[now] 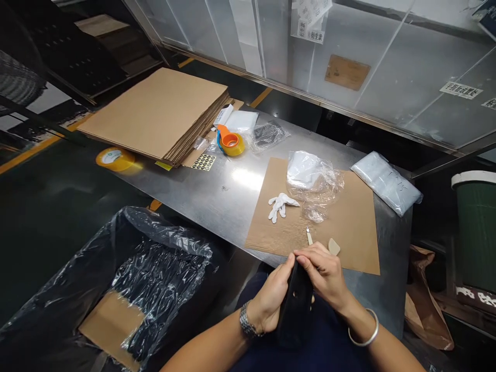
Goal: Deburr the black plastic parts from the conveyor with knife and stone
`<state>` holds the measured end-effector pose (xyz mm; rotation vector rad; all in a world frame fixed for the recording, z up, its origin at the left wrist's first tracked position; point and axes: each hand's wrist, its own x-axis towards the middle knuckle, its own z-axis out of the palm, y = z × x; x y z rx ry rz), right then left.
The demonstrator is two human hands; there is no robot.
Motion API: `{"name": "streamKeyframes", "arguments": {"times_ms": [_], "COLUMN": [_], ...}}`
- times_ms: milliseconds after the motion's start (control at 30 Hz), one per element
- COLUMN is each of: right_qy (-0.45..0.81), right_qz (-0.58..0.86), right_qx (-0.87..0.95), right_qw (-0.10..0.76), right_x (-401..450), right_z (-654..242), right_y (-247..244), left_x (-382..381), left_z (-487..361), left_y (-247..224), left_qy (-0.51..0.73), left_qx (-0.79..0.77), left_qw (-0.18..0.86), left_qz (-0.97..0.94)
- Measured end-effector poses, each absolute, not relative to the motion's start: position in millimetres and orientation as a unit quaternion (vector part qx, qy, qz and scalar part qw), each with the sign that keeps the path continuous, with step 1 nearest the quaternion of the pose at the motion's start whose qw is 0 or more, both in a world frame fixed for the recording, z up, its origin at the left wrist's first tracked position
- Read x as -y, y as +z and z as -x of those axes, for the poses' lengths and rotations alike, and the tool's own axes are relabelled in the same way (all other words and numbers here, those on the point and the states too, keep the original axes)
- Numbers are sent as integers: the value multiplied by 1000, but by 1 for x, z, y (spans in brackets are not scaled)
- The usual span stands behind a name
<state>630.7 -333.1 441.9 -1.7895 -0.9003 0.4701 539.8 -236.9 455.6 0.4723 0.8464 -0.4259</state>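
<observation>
A black flat item (294, 305), its exact kind unclear, stands on edge between my hands above my lap. My left hand (271, 297) wraps its left side, thumb near the top corner. With fingers pinched at the same upper end, my right hand (323, 271) grips it from the right. Just beyond my fingers, a small cream-handled cutter (309, 236) and a beige wedge-shaped piece (334, 246) lie on a cardboard sheet (360, 227). A white glove (281, 205) rests farther up the sheet, beside a clear plastic bag with white contents (308, 170).
Stacked cardboard (163, 111) covers the far left of the metal table (217, 206). Near it are an orange tape dispenser (231, 142), a tape roll (116, 158) and a sticker sheet (204, 162). A wrapped packet (387, 181) lies right. A black-lined bin (127, 289) stands lower left.
</observation>
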Motion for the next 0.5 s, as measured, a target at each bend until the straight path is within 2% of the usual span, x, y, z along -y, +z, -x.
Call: {"name": "streamKeyframes", "arguments": {"times_ms": [167,233,400,500], "right_qy": [314,351,302,266], "right_qz": [733,705,752,784], "right_qx": [205,220,282,235], "right_qw": [568,577,513,509], "right_x": [340,347,354,350], "right_z": [-630,-631,-621,-616], "right_y": [436,436,440,438], "left_x": [236,235,239,243], "left_z": [-542,-541,-537,-536], "left_y": [457,456,451,450], "left_qy": [-193,-170,-35,-25], "left_qx": [-395,-391,-399,-428], "left_qw": [875,879,874,848], "left_qz": [-202,-212,-275,-311]}}
